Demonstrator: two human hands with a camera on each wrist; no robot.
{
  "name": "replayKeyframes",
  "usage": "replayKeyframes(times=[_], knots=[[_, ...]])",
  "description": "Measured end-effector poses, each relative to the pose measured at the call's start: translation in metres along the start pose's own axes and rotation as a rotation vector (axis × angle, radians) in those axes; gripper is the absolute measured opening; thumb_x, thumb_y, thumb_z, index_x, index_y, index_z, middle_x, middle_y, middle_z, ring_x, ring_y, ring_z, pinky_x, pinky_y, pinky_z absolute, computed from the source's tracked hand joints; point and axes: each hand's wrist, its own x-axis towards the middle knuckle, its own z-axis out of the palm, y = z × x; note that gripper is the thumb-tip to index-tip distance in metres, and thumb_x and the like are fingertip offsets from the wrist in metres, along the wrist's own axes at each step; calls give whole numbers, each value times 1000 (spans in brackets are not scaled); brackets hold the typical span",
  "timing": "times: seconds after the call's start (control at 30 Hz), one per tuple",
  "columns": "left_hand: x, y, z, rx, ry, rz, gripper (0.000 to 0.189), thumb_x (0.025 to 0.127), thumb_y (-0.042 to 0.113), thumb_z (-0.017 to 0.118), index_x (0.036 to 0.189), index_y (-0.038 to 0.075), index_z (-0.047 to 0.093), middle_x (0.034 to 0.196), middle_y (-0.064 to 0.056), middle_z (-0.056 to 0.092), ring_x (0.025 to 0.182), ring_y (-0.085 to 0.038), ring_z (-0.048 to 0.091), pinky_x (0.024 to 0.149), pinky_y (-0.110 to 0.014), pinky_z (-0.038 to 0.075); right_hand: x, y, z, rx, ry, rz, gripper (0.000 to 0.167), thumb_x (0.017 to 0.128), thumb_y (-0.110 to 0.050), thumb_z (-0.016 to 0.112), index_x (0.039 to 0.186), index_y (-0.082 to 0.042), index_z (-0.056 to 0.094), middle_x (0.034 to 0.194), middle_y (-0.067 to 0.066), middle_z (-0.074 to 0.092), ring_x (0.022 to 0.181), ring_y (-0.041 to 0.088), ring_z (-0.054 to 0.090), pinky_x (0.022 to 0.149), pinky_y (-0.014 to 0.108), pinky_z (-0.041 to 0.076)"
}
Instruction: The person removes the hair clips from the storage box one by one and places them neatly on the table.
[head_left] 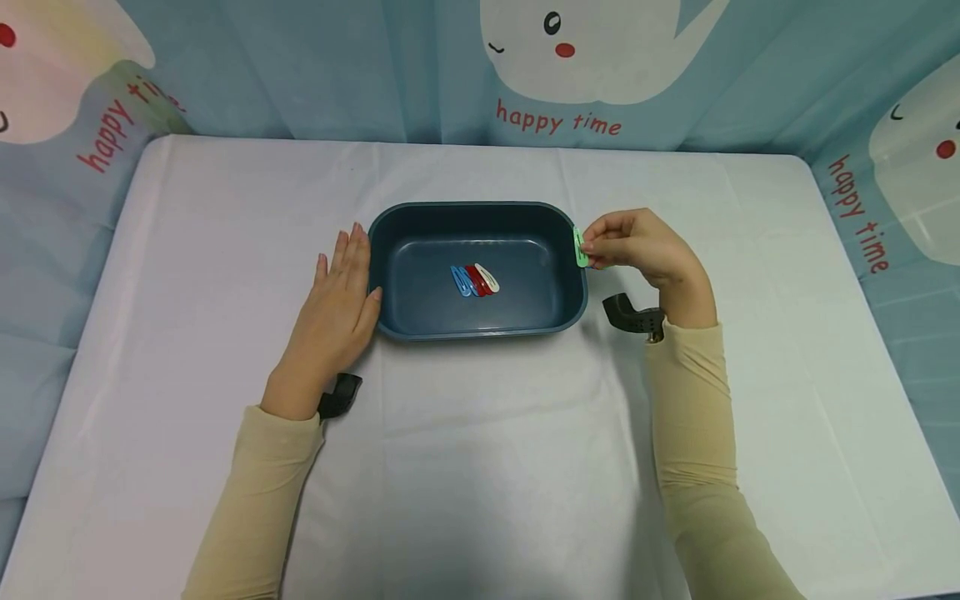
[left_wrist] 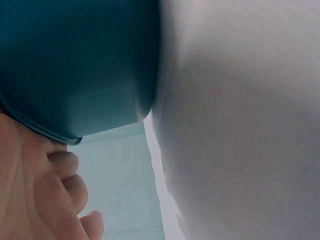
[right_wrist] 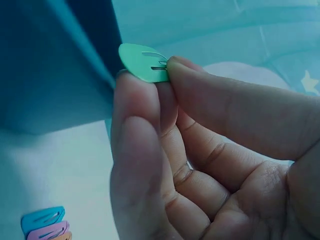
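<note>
A dark blue rectangular tray [head_left: 480, 332] lies on the table. On its floor, side by side, are several snap hair clips [head_left: 475, 280] in blue, red and cream. My left hand [head_left: 337, 304] rests against the tray's left end, its fingers straight along the rim. At the right end, my right hand [head_left: 641, 246] pinches a green snap hair clip [right_wrist: 142, 62] between thumb and fingers, beside the rim. More hair clips [right_wrist: 45, 222], blue, pink and orange, lie on the cloth below this hand in the right wrist view; the hand mostly hides them in the head view.
White cloth [head_left: 480, 483] covers the table around the tray. A light blue curtain [head_left: 337, 75] with printed white figures hangs behind and at both sides. Each wrist carries a black camera mount [head_left: 633, 315].
</note>
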Motion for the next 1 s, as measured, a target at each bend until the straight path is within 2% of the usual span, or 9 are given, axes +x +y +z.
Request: replayKeyframes(times=[0.27,0.6,0.83,1.0], knots=[[0,0,0,3,-4,4,62,101,21,34,149,-3,2,156,-14,0,143,-29,1,112,-51,2,0,8,-2,20,17,12,9,87,2,61,81,-1,67,71,2,66,64,11,62,66,24,53],[-1,0,0,5,-9,0,63,101,21,33,150,-1,-1,156,-13,-1,143,-25,-4,112,-50,1,0,19,-6,38,60,11,13,88,3,58,83,-2,69,74,4,66,65,11,62,66,23,53],[0,-1,0,6,-12,3,63,101,21,33,150,-1,-1,156,-13,-2,143,-25,-4,112,-50,1,-4,28,-17,38,145,35,12,88,1,60,84,-4,70,75,2,66,66,12,61,67,23,53],[0,0,1,-3,-7,8,63,101,20,33,150,-1,-1,156,-13,-1,143,-24,-4,112,-50,1,-6,31,-24,48,195,71,17,88,0,61,79,-10,71,76,1,65,66,12,61,65,21,52]])
